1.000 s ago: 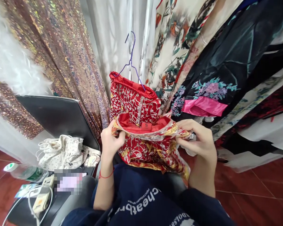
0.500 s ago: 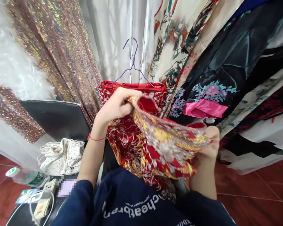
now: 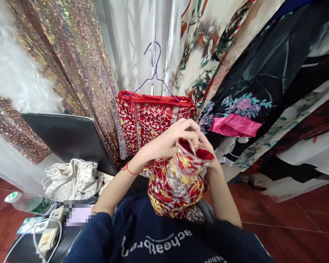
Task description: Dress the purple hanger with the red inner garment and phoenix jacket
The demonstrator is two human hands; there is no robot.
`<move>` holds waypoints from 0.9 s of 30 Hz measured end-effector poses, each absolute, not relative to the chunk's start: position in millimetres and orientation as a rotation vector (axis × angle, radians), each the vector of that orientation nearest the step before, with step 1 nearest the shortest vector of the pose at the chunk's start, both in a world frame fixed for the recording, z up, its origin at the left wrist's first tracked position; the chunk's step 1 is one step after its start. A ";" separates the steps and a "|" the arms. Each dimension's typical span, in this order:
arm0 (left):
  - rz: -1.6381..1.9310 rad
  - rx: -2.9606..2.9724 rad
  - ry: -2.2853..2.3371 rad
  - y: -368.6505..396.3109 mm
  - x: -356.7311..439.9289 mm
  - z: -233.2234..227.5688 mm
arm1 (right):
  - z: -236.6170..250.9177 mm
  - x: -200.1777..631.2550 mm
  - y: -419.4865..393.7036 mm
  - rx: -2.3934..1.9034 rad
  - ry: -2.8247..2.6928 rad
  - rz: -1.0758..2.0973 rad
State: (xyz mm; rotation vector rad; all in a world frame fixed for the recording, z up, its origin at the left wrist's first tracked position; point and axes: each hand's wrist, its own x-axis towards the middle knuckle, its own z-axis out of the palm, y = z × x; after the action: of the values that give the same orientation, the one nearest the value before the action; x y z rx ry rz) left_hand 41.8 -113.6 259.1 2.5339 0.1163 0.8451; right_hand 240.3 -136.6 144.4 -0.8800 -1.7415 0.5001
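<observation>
Left hand (image 3: 170, 140) and right hand (image 3: 208, 146) close together, both grasping gathered top of red-gold embroidered garment (image 3: 178, 182); right partly hidden behind it. Garment in front of person's torso, opening up, red lining showing. Just beyond: red-silver embroidered piece (image 3: 150, 122), purple hanger (image 3: 155, 75) at its top edge. Left side: drawstring pouch (image 3: 71, 179), bottle (image 3: 33, 204).

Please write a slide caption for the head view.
Left hand and right hand hold a patterned red garment at its opening.
</observation>
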 end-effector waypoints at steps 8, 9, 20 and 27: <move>0.582 2.244 0.446 -69.3 8.9 189.4 | 145.2 262.2 -121.4 -0.935 -1.249 0.188; 0.497 2.305 0.411 -70.6 6.0 181.9 | 144.1 262.7 -119.7 -0.933 -1.204 0.165; 0.066 2.765 1.075 -7.5 -22.0 187.3 | 158.8 234.3 -115.6 -1.041 -1.521 0.210; 0.175 2.724 1.672 43.9 -99.4 224.7 | 185.1 173.5 -56.4 -0.992 -1.953 0.161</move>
State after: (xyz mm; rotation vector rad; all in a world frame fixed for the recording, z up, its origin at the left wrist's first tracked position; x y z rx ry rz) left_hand -99.4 43.9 224.7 2.7245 1.6721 0.1748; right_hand 173.5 -56.4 185.1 -0.9924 -1.9525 0.1613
